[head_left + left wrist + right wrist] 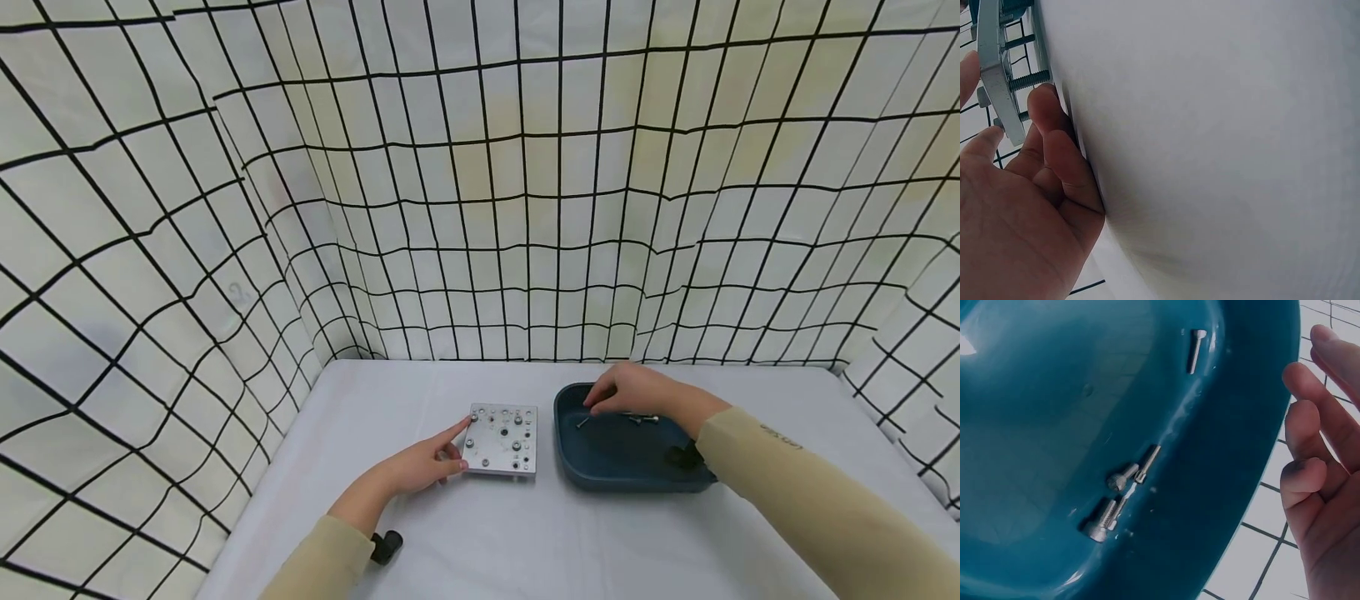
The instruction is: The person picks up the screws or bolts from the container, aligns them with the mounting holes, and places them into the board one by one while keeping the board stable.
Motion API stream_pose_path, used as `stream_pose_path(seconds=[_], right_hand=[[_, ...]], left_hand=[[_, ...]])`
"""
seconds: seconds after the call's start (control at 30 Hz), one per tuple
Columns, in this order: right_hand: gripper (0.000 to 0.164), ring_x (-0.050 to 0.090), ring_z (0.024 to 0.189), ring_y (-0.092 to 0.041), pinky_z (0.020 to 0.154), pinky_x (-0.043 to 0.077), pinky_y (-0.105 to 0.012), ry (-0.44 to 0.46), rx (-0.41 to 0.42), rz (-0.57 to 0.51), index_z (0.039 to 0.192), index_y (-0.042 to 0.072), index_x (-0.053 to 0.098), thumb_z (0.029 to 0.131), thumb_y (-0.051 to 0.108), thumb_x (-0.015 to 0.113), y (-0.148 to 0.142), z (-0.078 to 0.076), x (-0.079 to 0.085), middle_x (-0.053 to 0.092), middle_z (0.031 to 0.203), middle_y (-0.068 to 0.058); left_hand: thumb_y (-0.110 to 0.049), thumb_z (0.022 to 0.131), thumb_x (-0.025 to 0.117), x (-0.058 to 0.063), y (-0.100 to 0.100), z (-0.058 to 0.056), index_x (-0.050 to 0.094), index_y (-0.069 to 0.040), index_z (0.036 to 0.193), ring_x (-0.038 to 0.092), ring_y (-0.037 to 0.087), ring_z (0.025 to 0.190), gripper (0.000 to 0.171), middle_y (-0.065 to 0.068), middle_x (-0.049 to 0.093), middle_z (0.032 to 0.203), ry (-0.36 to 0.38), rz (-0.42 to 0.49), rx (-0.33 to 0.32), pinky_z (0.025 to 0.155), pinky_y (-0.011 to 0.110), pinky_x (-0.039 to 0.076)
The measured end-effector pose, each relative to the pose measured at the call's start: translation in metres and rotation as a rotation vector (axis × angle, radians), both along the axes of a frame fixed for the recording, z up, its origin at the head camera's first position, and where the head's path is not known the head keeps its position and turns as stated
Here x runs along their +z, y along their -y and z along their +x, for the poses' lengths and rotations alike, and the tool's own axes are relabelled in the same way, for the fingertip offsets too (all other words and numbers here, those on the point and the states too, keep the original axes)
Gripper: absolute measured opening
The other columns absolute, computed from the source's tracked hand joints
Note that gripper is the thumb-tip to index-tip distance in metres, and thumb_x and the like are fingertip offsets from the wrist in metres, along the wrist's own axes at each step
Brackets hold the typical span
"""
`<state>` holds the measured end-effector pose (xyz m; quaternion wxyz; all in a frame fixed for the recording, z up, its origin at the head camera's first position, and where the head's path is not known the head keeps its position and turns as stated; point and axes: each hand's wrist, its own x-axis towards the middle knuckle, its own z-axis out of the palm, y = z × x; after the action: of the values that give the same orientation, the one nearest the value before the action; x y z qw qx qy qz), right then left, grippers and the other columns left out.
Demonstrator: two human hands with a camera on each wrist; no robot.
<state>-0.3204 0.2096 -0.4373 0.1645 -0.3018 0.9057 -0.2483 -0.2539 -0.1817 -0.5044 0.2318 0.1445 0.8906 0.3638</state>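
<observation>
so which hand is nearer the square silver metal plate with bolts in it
Left: the left hand touches the plate at its left edge. The right hand is farther, above the dark blue, round-cornered tray to the plate's right.

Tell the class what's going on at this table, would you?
A person's left hand touches the left side of a metal plate with several screws standing in it, some threaded ends showing below. The right hand is over a dark blue tray beside the plate, where a few loose screws lie. No screw shows in that hand's fingers.
</observation>
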Motion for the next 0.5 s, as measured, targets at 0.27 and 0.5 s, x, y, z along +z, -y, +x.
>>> stream_pose_path(seconds=[0.27, 0.5], right_hand=[[0.015, 0.064, 0.086, -0.002, 0.077, 0.051, -0.028, -0.036, 0.065, 0.129, 0.104, 0.016, 0.078, 0.091, 0.022, 0.074, 0.008, -0.004, -0.009, 0.070, 0.096, 0.013], [0.015, 0.064, 0.084, -0.002, 0.077, 0.052, -0.028, -0.099, 0.167, 0.218, 0.102, 0.015, 0.078, 0.088, 0.020, 0.076, 0.018, -0.009, -0.022, 0.070, 0.094, 0.012]], left_hand=[[-0.042, 0.094, 0.066, 0.003, 0.001, 0.001, 0.024, -0.030, 0.159, 0.058, 0.017, 0.077, 0.078, 0.000, 0.057, 0.110, 0.004, -0.001, 0.004, 0.071, 0.035, 0.043], [-0.042, 0.094, 0.067, 0.000, 0.003, 0.000, 0.024, -0.032, 0.159, 0.058, 0.017, 0.077, 0.079, 0.000, 0.057, 0.110, 0.011, 0.002, 0.009, 0.073, 0.035, 0.043]])
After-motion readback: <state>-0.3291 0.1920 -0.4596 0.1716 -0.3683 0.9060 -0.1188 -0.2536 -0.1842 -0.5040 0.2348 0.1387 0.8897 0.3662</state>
